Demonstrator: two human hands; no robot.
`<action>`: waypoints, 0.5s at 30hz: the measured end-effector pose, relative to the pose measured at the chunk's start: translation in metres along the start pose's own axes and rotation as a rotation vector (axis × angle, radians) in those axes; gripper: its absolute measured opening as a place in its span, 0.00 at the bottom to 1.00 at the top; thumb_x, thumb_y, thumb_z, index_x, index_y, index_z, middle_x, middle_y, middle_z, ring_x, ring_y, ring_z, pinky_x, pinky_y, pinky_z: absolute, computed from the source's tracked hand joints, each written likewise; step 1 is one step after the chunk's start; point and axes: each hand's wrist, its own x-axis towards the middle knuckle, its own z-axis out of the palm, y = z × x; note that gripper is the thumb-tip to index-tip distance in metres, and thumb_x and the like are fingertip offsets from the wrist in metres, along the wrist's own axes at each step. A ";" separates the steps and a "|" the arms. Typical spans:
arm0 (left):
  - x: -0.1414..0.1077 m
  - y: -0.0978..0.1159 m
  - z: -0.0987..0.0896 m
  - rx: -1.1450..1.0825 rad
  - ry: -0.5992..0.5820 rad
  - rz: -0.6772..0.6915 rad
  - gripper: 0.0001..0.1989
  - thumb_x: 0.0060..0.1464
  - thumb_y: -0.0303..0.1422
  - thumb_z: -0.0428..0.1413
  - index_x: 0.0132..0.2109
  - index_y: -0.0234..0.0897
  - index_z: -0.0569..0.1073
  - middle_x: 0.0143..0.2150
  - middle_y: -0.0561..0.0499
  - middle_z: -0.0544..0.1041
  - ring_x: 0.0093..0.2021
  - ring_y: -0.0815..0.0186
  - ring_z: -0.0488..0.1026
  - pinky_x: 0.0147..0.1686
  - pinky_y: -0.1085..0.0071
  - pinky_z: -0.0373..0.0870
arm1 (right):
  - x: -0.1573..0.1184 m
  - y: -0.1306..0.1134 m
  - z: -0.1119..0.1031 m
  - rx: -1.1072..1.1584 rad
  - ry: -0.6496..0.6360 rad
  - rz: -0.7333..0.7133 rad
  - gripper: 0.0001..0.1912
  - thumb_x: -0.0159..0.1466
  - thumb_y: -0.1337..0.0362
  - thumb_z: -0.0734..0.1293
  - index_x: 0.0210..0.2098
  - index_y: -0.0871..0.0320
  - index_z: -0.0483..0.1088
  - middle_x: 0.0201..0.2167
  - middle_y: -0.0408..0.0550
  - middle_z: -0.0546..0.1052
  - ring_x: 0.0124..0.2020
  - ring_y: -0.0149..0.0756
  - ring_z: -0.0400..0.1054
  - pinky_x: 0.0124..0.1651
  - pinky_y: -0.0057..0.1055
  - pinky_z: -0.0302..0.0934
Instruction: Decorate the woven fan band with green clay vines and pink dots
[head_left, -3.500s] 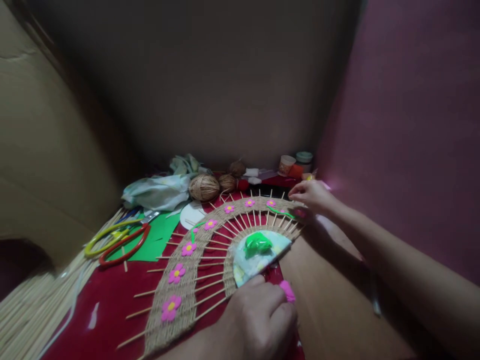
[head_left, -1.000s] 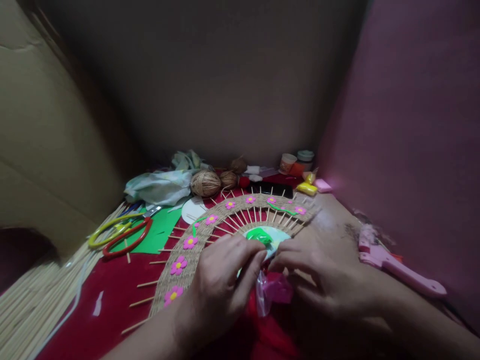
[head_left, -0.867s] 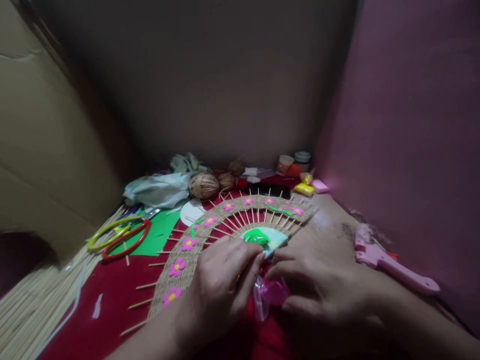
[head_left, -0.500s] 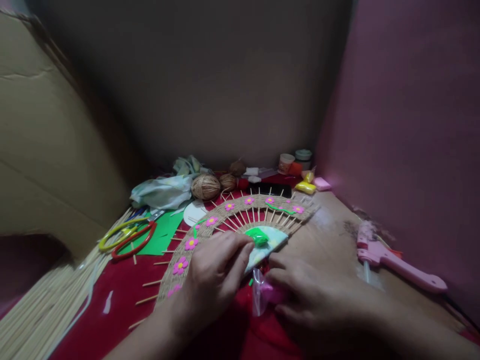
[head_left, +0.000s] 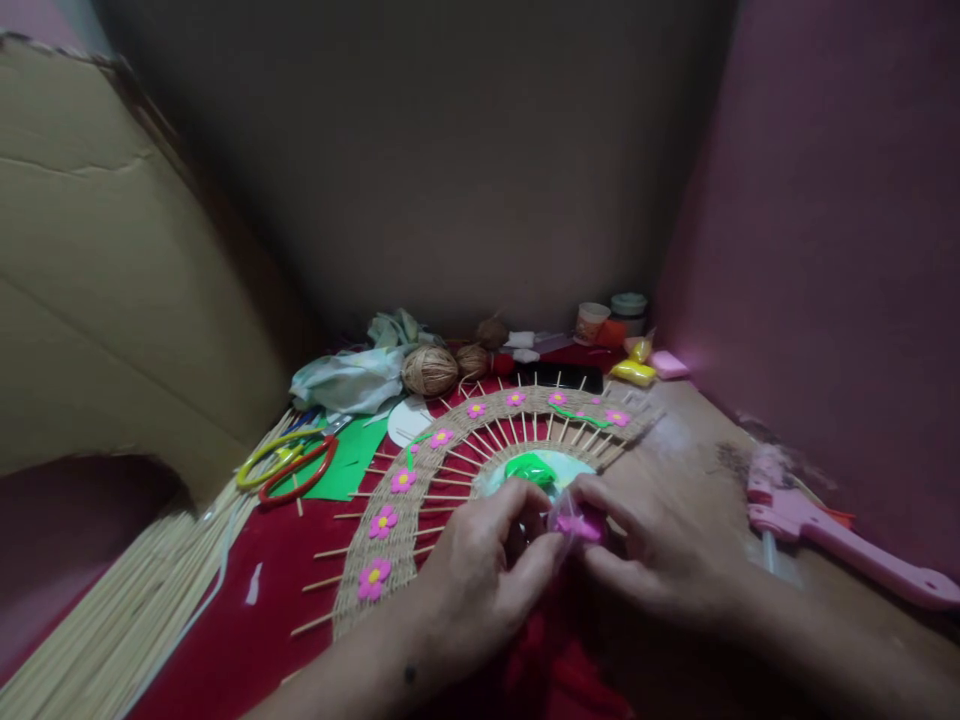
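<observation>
My left hand [head_left: 487,560] and my right hand [head_left: 649,545] are close together in front of a fan-shaped piece [head_left: 390,550] of woven twine and thin sticks. Between their fingertips is a small clear bag of pink clay [head_left: 579,526]; both hands are closed on it. Pink flowers with yellow centres and thin green stems decorate the woven band. At the fan's pale inner half-circle [head_left: 574,465] lies a packet of bright green clay [head_left: 529,468], just beyond my left fingers. My fingers hide part of the bag.
Scissors [head_left: 298,470] with red and yellow handles rest on green paper [head_left: 352,455] at left, near a bundle of long sticks [head_left: 127,600]. Twine balls [head_left: 430,371] and yellow clay packets [head_left: 634,373] sit at the back. A pink glue gun [head_left: 832,530] lies at right.
My left hand has moved off the green clay packet to the pink clay bag. My right hand has raised that bag toward the fan's centre. The view has shifted slightly left.
</observation>
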 end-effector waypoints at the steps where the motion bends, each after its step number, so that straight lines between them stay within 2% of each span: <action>1: -0.001 0.000 0.001 0.002 0.002 0.003 0.04 0.59 0.31 0.50 0.40 0.36 0.67 0.27 0.54 0.71 0.24 0.71 0.66 0.22 0.75 0.63 | 0.000 0.000 0.000 -0.020 0.007 -0.004 0.07 0.55 0.72 0.61 0.33 0.56 0.62 0.23 0.38 0.65 0.23 0.28 0.59 0.25 0.27 0.53; 4: -0.003 -0.001 0.002 -0.009 -0.008 -0.001 0.07 0.58 0.28 0.48 0.44 0.36 0.66 0.29 0.53 0.72 0.26 0.70 0.68 0.26 0.73 0.66 | 0.002 0.000 0.002 0.021 -0.002 -0.020 0.08 0.57 0.72 0.61 0.35 0.56 0.62 0.26 0.40 0.68 0.24 0.29 0.62 0.27 0.27 0.56; 7: -0.006 0.001 0.003 -0.018 -0.037 -0.007 0.14 0.57 0.25 0.47 0.51 0.37 0.63 0.34 0.51 0.74 0.31 0.68 0.70 0.31 0.72 0.68 | 0.004 0.000 0.004 0.184 -0.042 -0.064 0.14 0.58 0.72 0.61 0.43 0.55 0.62 0.35 0.44 0.73 0.33 0.31 0.68 0.35 0.27 0.63; 9: -0.008 0.002 0.004 -0.017 -0.043 0.004 0.17 0.57 0.24 0.46 0.53 0.38 0.61 0.38 0.50 0.74 0.34 0.67 0.71 0.34 0.70 0.68 | 0.004 0.000 0.005 0.209 -0.059 -0.102 0.15 0.59 0.71 0.61 0.46 0.55 0.62 0.38 0.45 0.74 0.36 0.32 0.70 0.38 0.27 0.65; 12: -0.011 0.002 0.008 0.025 -0.048 0.033 0.16 0.56 0.24 0.46 0.52 0.36 0.62 0.37 0.48 0.75 0.33 0.66 0.71 0.34 0.69 0.68 | 0.002 -0.001 0.006 0.041 -0.067 -0.144 0.10 0.59 0.69 0.62 0.41 0.54 0.65 0.32 0.44 0.75 0.31 0.34 0.70 0.33 0.29 0.66; 15: -0.013 -0.001 0.012 0.120 -0.050 0.075 0.17 0.53 0.25 0.47 0.51 0.34 0.63 0.35 0.46 0.75 0.31 0.63 0.72 0.31 0.67 0.68 | -0.002 0.002 0.002 -0.156 -0.003 -0.218 0.13 0.57 0.67 0.63 0.42 0.52 0.68 0.32 0.47 0.76 0.32 0.39 0.71 0.33 0.34 0.67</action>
